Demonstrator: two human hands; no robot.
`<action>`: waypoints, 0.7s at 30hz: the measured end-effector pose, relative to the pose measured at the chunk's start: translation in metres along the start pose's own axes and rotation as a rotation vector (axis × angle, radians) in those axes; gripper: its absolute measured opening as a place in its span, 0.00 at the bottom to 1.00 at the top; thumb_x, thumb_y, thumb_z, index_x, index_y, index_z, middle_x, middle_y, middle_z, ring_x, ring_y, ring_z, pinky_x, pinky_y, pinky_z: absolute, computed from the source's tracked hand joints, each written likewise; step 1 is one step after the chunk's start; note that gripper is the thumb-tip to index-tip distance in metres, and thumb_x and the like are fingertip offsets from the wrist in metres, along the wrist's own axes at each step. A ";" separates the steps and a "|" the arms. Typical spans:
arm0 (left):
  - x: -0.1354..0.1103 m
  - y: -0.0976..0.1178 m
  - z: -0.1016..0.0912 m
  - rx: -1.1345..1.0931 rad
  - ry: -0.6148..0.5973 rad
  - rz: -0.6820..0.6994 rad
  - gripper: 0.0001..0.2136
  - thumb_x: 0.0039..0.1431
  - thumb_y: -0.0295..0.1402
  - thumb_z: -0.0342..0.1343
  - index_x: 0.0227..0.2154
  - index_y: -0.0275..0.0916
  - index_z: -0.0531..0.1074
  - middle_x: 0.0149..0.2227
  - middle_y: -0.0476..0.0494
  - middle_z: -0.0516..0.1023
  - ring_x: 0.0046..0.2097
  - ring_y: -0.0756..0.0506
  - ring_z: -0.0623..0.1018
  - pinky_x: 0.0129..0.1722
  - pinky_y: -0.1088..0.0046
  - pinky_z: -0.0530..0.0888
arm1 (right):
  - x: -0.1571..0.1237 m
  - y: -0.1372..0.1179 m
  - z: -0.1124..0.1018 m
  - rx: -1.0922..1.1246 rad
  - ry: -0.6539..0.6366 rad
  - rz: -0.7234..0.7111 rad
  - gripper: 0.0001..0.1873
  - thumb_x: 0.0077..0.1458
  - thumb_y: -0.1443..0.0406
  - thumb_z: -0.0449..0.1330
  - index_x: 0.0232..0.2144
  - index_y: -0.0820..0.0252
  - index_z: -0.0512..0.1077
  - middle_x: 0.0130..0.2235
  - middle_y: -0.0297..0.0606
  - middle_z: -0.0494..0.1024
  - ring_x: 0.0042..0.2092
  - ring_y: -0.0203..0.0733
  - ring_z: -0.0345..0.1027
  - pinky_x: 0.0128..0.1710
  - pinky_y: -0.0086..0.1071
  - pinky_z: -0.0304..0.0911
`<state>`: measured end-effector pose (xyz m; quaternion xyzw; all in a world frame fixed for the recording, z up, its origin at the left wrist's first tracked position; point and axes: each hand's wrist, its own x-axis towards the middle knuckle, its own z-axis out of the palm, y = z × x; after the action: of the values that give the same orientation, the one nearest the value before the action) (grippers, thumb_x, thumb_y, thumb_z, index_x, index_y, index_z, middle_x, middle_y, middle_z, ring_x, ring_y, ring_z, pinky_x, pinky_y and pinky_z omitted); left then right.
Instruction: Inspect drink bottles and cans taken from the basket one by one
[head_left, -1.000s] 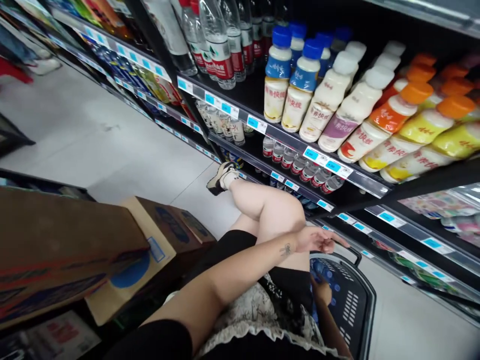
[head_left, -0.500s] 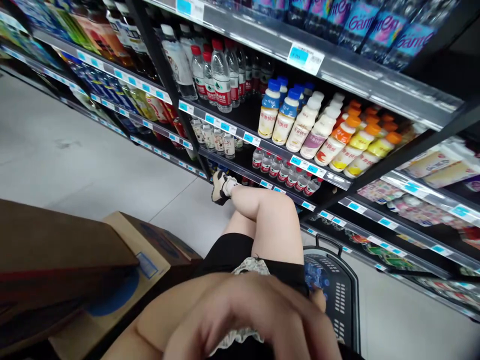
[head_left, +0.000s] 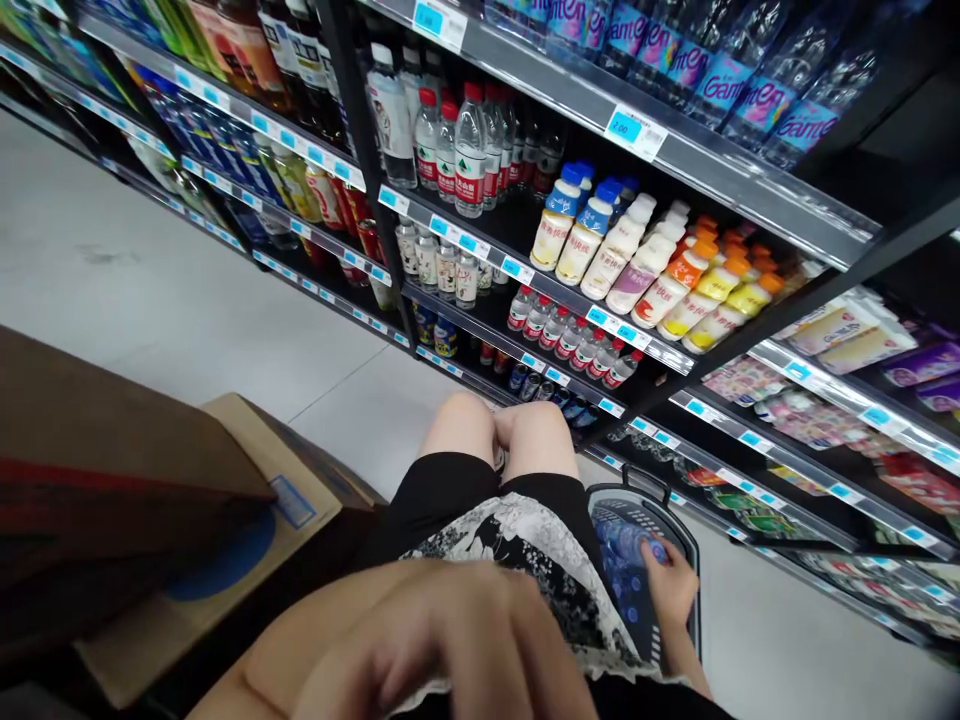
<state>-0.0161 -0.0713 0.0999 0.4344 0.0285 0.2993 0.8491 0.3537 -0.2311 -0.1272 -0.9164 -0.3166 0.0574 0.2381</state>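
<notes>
My left hand hangs very close to the camera at the bottom middle, blurred, with the fingers bent; nothing shows in it. My right hand reaches down into a dark shopping basket on the floor by my right side. Its fingers close around the blue-capped end of a clear plastic bottle lying in the basket. I am seated low, with both knees together in front of the shelves.
Black store shelves run from the left to the right. They hold water bottles, milk-drink bottles with blue, white and orange caps, and small bottles lower down. Cardboard boxes stand at my left. Grey floor lies beyond.
My left arm rose from my knee to right before the camera. My crossed leg came down, so both knees are together. My right hand moved onto the bottle in the basket.
</notes>
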 end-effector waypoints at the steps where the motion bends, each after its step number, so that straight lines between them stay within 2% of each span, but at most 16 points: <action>1: 0.012 0.000 -0.003 0.026 -0.041 -0.023 0.14 0.32 0.55 0.61 0.25 0.61 0.81 0.24 0.41 0.75 0.30 0.35 0.72 0.24 0.56 0.64 | 0.002 -0.015 -0.010 0.051 0.038 -0.054 0.27 0.51 0.46 0.59 0.39 0.63 0.80 0.27 0.42 0.79 0.30 0.50 0.75 0.32 0.36 0.69; 3: 0.037 -0.007 -0.011 0.094 -0.125 -0.098 0.16 0.41 0.52 0.60 0.31 0.52 0.82 0.30 0.40 0.78 0.33 0.36 0.74 0.31 0.57 0.69 | 0.005 -0.048 -0.033 0.133 0.093 -0.252 0.22 0.52 0.50 0.62 0.35 0.64 0.80 0.28 0.41 0.80 0.29 0.46 0.74 0.31 0.33 0.69; 4: 0.048 -0.015 -0.016 0.147 -0.104 -0.123 0.16 0.47 0.50 0.59 0.34 0.48 0.82 0.33 0.39 0.78 0.36 0.37 0.75 0.35 0.57 0.70 | 0.006 -0.065 -0.046 0.156 0.121 -0.398 0.19 0.52 0.52 0.63 0.34 0.63 0.80 0.28 0.40 0.80 0.29 0.44 0.73 0.32 0.32 0.69; 6: 0.062 -0.038 -0.028 0.350 0.040 -0.139 0.15 0.53 0.43 0.59 0.40 0.43 0.79 0.41 0.38 0.78 0.42 0.37 0.75 0.45 0.56 0.70 | 0.005 -0.101 -0.071 0.176 0.199 -0.721 0.09 0.51 0.60 0.66 0.31 0.60 0.79 0.28 0.37 0.79 0.28 0.40 0.72 0.32 0.31 0.68; 7: 0.064 -0.052 -0.035 0.493 0.133 -0.123 0.15 0.53 0.41 0.60 0.42 0.41 0.78 0.45 0.38 0.78 0.46 0.36 0.74 0.50 0.55 0.68 | 0.003 -0.119 -0.084 0.207 0.248 -0.852 0.05 0.50 0.64 0.67 0.31 0.59 0.79 0.27 0.35 0.78 0.28 0.39 0.71 0.31 0.31 0.67; 9: 0.064 -0.074 -0.046 0.693 0.247 -0.076 0.24 0.49 0.39 0.66 0.51 0.41 0.74 0.54 0.35 0.73 0.56 0.33 0.69 0.59 0.52 0.61 | -0.003 -0.153 -0.108 0.334 0.316 -1.025 0.06 0.47 0.69 0.67 0.31 0.58 0.78 0.24 0.33 0.75 0.24 0.36 0.67 0.27 0.30 0.63; 10: 0.061 -0.082 -0.050 0.746 0.254 -0.067 0.31 0.46 0.39 0.69 0.55 0.41 0.71 0.59 0.34 0.69 0.60 0.31 0.65 0.62 0.50 0.57 | -0.006 -0.169 -0.118 0.426 0.329 -1.086 0.08 0.46 0.70 0.67 0.32 0.58 0.78 0.22 0.32 0.73 0.23 0.35 0.63 0.24 0.30 0.61; 12: 0.056 -0.088 -0.053 0.761 0.169 -0.084 0.40 0.39 0.40 0.73 0.59 0.42 0.67 0.64 0.33 0.63 0.64 0.28 0.60 0.64 0.48 0.53 | -0.012 -0.198 -0.135 0.601 0.286 -1.162 0.08 0.46 0.68 0.65 0.33 0.57 0.78 0.20 0.30 0.69 0.20 0.35 0.59 0.21 0.31 0.57; 14: 0.054 -0.084 -0.050 0.681 0.000 -0.171 0.42 0.34 0.40 0.76 0.57 0.42 0.68 0.62 0.33 0.66 0.61 0.28 0.64 0.63 0.47 0.57 | -0.014 -0.224 -0.144 0.756 0.184 -1.111 0.05 0.48 0.66 0.63 0.31 0.56 0.78 0.20 0.31 0.69 0.21 0.36 0.60 0.21 0.31 0.57; 16: 0.052 -0.079 -0.041 0.503 -0.144 -0.262 0.42 0.31 0.39 0.77 0.54 0.40 0.69 0.55 0.34 0.72 0.55 0.31 0.71 0.58 0.49 0.65 | -0.011 -0.247 -0.146 0.865 0.048 -0.959 0.03 0.50 0.64 0.64 0.29 0.56 0.77 0.22 0.32 0.71 0.22 0.36 0.62 0.21 0.31 0.56; 17: 0.051 -0.078 -0.035 0.393 -0.177 -0.288 0.42 0.30 0.39 0.77 0.53 0.40 0.69 0.52 0.35 0.74 0.52 0.32 0.73 0.55 0.51 0.68 | -0.009 -0.258 -0.144 0.902 -0.037 -0.865 0.04 0.50 0.63 0.65 0.28 0.57 0.77 0.23 0.33 0.72 0.22 0.36 0.63 0.21 0.30 0.56; 19: 0.047 -0.078 -0.024 0.195 -0.139 -0.272 0.40 0.33 0.39 0.76 0.53 0.38 0.68 0.47 0.37 0.76 0.48 0.36 0.76 0.50 0.56 0.72 | -0.003 -0.277 -0.134 0.960 -0.207 -0.668 0.06 0.50 0.61 0.67 0.27 0.57 0.76 0.25 0.32 0.73 0.23 0.34 0.62 0.22 0.28 0.57; 21: 0.039 -0.082 -0.016 0.055 -0.021 -0.217 0.36 0.37 0.39 0.75 0.51 0.37 0.69 0.43 0.38 0.77 0.43 0.39 0.77 0.46 0.61 0.74 | 0.000 -0.290 -0.122 1.018 -0.352 -0.503 0.08 0.52 0.58 0.66 0.31 0.57 0.77 0.27 0.32 0.73 0.25 0.34 0.63 0.24 0.28 0.60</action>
<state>0.0504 -0.0751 0.0366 0.4552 0.0744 0.2002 0.8644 0.2244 -0.0808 0.1172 -0.5603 -0.4915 0.2948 0.5979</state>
